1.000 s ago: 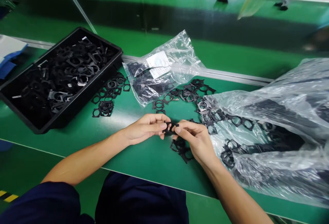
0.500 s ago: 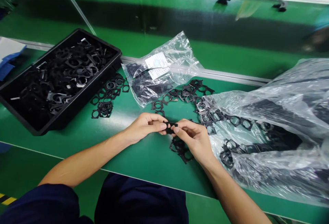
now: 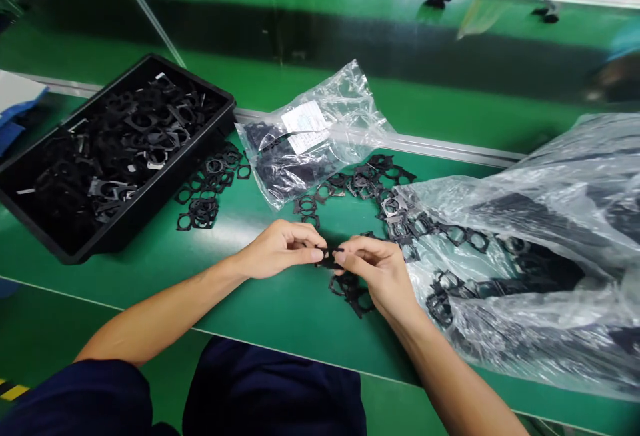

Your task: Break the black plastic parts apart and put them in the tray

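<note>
Between my two hands is a small black plastic part (image 3: pixel 329 259), seen nearly edge-on above the green table. My left hand (image 3: pixel 280 249) pinches its left end with thumb and fingers. At the other end, my right hand (image 3: pixel 373 259) grips it the same way. The fingertips cover much of the part, so its full shape is hidden. Just below and beside my right hand lies a small pile of black ring-shaped plates (image 3: pixel 357 296). More black plates (image 3: pixel 370 183) are strewn behind my hands.
A black bin (image 3: pixel 70 253) full of black parts stands at the left. A clear labelled bag (image 3: pixel 350 113) of parts lies at the back. On the right spreads a large open plastic bag (image 3: pixel 530 329) with parts spilling out. Loose rings (image 3: pixel 203 213) lie beside the bin.
The black part has tilted slightly between my fingers and sits a little lower. My left fingers have shifted on it; both hands stay in nearly the same place.
</note>
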Available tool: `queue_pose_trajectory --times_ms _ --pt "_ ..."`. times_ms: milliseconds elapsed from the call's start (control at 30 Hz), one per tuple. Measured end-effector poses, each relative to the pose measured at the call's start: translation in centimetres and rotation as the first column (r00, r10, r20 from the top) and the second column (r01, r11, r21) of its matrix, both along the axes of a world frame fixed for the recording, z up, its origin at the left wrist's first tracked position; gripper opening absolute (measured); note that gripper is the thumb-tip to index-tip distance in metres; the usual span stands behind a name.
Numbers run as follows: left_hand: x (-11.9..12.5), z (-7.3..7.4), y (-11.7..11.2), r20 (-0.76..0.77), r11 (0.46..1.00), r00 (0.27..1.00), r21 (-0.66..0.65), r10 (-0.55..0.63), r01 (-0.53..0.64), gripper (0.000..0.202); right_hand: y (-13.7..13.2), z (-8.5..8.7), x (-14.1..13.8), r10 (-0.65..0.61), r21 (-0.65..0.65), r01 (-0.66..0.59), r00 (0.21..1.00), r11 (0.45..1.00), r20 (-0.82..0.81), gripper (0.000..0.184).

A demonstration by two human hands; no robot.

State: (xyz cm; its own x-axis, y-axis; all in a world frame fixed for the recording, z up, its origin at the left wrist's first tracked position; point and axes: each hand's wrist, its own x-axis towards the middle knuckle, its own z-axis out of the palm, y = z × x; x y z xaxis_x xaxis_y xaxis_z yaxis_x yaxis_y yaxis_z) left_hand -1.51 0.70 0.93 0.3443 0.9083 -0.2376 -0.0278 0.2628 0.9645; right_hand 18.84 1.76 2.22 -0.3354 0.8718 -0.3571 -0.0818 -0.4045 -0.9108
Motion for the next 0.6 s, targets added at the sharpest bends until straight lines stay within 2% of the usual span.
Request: queue_pose_trajectory --times_ms 100,233,300,500,600 --pt "-0.08 -0.19 0.04 0.056 0.998 0.998 -0.052 -0.027 0.03 0.026 0.14 -0.01 0.12 0.018 -0.013 -0.018 1.0 1.0 -0.023 0.026" --pt "0.34 -0.58 -0.11 0.14 0.986 0.985 -0.147 0.101 -0.081 0.03 0.19 -0.37 0.16 -0.034 -0.021 0.032 0.997 0.999 -0.072 0.019" --pt "0.55 -0.65 -0.18 0.192 0.978 0.973 -0.186 0.127 -0.091 0.033 0.22 -0.51 0.15 -0.044 -0.043 0.041 0.995 0.998 -0.087 0.019" --pt "0.65 -0.44 -0.3 0.234 0.973 0.965 -0.223 0.119 -0.066 0.033 0.32 -0.7 0.07 -0.069 -0.082 0.059 0.99 0.995 -0.122 0.016" --pt "0.46 -0.43 -0.33 0.236 0.971 0.97 -0.241 0.056 0.002 0.036 0.24 -0.64 -0.03 -0.046 -0.061 0.038 0.992 0.997 -0.121 0.015"
